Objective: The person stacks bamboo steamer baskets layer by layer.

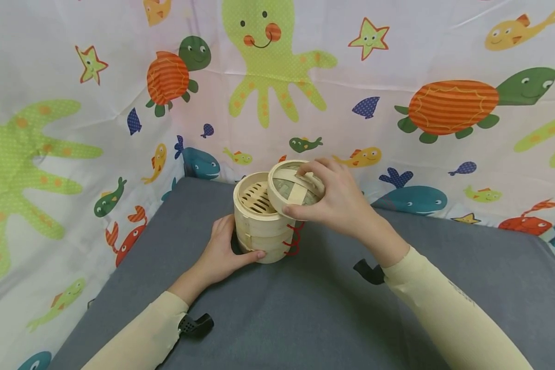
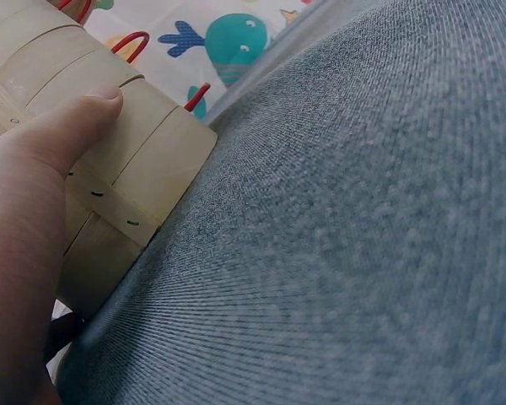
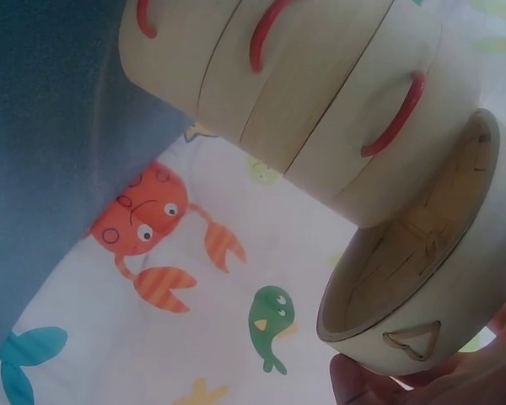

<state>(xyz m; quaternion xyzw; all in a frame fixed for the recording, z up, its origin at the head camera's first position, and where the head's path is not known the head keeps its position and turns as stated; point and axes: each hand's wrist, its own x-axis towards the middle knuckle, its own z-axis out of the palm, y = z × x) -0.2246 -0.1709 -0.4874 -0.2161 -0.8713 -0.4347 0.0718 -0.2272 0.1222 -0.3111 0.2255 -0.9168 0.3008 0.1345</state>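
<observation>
A stacked bamboo steamer (image 1: 259, 236) stands upright on the grey cloth, its slotted inner rack (image 1: 257, 198) showing at the top. My left hand (image 1: 219, 252) grips its lower left side, the thumb (image 2: 88, 122) lying across the front of the tiers. Tilted over the steamer's right rim is the round woven lid (image 1: 290, 189), which my right hand (image 1: 337, 198) holds by its edge and top band. In the right wrist view the hollow underside of the lid (image 3: 405, 261) faces the steamer's upper rim. Red loop handles (image 3: 396, 118) stick out from the steamer's right side.
Grey cloth (image 1: 277, 318) covers the table under the steamer. Behind and to the left hangs a white curtain (image 1: 333, 87) printed with sea animals, close to the table's back edge. A black strap end (image 1: 196, 325) shows by each forearm.
</observation>
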